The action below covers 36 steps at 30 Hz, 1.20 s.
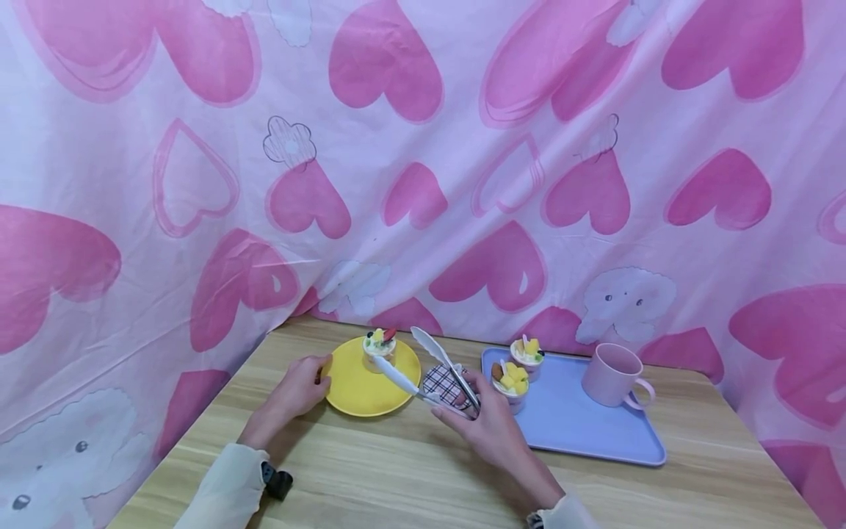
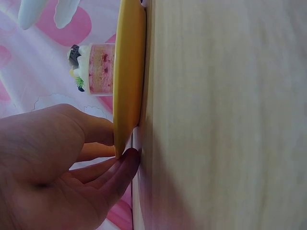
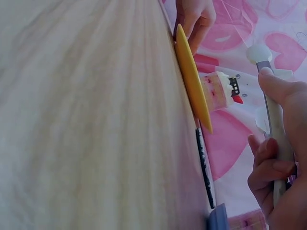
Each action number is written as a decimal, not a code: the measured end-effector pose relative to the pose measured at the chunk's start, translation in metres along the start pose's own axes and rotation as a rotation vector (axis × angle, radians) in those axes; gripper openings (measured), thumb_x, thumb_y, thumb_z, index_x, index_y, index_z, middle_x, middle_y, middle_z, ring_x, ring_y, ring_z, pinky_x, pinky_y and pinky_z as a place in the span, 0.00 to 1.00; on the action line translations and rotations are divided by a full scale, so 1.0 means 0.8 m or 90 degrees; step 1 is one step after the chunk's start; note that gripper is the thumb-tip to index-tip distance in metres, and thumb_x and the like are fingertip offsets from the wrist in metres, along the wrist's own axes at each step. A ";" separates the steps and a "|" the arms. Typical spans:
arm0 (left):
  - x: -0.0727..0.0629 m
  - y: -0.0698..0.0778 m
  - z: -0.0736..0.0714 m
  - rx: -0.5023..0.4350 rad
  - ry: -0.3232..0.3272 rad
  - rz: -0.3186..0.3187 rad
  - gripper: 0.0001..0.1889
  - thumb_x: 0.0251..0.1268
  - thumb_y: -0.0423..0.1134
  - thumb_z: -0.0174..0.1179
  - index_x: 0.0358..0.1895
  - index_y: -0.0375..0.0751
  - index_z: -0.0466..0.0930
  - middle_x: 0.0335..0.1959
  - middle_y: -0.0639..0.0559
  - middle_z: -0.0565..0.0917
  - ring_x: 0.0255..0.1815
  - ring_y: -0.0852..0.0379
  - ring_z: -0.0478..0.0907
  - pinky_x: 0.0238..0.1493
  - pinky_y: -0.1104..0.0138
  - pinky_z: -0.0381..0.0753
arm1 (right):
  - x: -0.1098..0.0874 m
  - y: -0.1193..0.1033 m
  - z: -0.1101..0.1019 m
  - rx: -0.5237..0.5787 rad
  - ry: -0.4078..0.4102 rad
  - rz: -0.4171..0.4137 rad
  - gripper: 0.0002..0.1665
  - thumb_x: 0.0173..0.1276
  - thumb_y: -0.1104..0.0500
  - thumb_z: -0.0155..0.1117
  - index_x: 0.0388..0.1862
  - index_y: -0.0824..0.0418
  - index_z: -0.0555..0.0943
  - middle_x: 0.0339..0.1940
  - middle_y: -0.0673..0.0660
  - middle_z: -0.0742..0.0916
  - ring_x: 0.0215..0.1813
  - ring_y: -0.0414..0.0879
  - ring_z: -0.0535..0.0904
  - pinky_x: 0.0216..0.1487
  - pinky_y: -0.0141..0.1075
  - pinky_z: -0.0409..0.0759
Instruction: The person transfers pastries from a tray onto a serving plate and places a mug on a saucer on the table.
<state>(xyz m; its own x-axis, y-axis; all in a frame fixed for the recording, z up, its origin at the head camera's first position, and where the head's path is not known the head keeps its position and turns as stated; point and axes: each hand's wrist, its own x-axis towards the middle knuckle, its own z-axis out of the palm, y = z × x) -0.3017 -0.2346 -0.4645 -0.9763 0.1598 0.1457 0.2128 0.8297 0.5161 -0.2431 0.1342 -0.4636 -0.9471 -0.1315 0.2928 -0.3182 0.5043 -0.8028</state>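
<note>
My left hand (image 1: 300, 388) pinches the left rim of a round yellow plate (image 1: 344, 389). In the left wrist view the thumb lies over the rim and fingers reach beneath it. Toward the back of the plate stands a clear cup of layered cake (image 2: 100, 69), topped with cream and fruit. My right hand (image 1: 492, 426) grips a pair of tongs (image 1: 456, 371) with white tips and metal arms. The tips are spread apart beside the cake cup, with nothing between them. In the right wrist view, fingers wrap around the tongs' handle (image 3: 274, 120).
A blue tray (image 1: 581, 437) sits on the right, holding two fruit-topped dessert cups (image 1: 510, 382) and a pink mug (image 1: 611, 375). Between plate and tray lies a checked cloth (image 1: 441, 383). Behind the wooden table (image 1: 370, 470) hangs a pink heart-patterned curtain (image 1: 463, 147).
</note>
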 end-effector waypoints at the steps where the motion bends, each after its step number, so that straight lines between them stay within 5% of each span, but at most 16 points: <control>1: 0.001 -0.001 0.000 0.000 -0.001 0.000 0.28 0.73 0.29 0.62 0.73 0.21 0.74 0.63 0.30 0.85 0.49 0.47 0.80 0.50 0.58 0.85 | -0.001 0.000 -0.001 0.004 0.002 0.000 0.47 0.56 0.36 0.87 0.70 0.52 0.78 0.45 0.51 0.89 0.45 0.48 0.83 0.41 0.31 0.82; 11: -0.004 0.001 0.000 -0.026 -0.006 -0.005 0.28 0.73 0.28 0.62 0.74 0.20 0.73 0.68 0.27 0.82 0.59 0.44 0.83 0.63 0.47 0.87 | -0.010 -0.004 -0.015 -0.003 0.009 -0.008 0.50 0.55 0.34 0.86 0.72 0.52 0.78 0.45 0.53 0.89 0.46 0.49 0.83 0.38 0.30 0.81; 19: -0.001 0.001 -0.001 -0.018 -0.015 -0.013 0.28 0.74 0.29 0.62 0.74 0.20 0.72 0.67 0.27 0.83 0.54 0.46 0.82 0.58 0.51 0.89 | -0.021 -0.010 -0.035 -0.043 0.018 0.025 0.53 0.53 0.30 0.85 0.71 0.53 0.78 0.41 0.48 0.88 0.39 0.44 0.80 0.32 0.30 0.77; 29: -0.001 0.000 -0.001 -0.011 -0.008 -0.003 0.28 0.74 0.28 0.62 0.74 0.20 0.72 0.66 0.27 0.83 0.55 0.45 0.82 0.60 0.49 0.88 | -0.028 0.002 -0.061 -0.056 0.012 0.039 0.53 0.54 0.31 0.86 0.73 0.50 0.76 0.43 0.52 0.89 0.30 0.42 0.73 0.24 0.31 0.71; 36: -0.001 0.000 -0.001 -0.016 -0.008 -0.002 0.28 0.74 0.28 0.62 0.74 0.20 0.72 0.66 0.27 0.84 0.56 0.45 0.83 0.60 0.49 0.89 | -0.033 0.016 -0.072 -0.074 0.046 -0.032 0.44 0.56 0.41 0.88 0.68 0.51 0.77 0.41 0.50 0.92 0.29 0.38 0.77 0.27 0.31 0.76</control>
<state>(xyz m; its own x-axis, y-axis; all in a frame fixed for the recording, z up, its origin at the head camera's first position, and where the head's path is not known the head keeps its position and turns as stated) -0.3007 -0.2351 -0.4641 -0.9773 0.1643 0.1335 0.2107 0.8167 0.5373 -0.2198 0.1935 -0.4516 -0.9230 -0.0997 0.3716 -0.3548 0.5940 -0.7220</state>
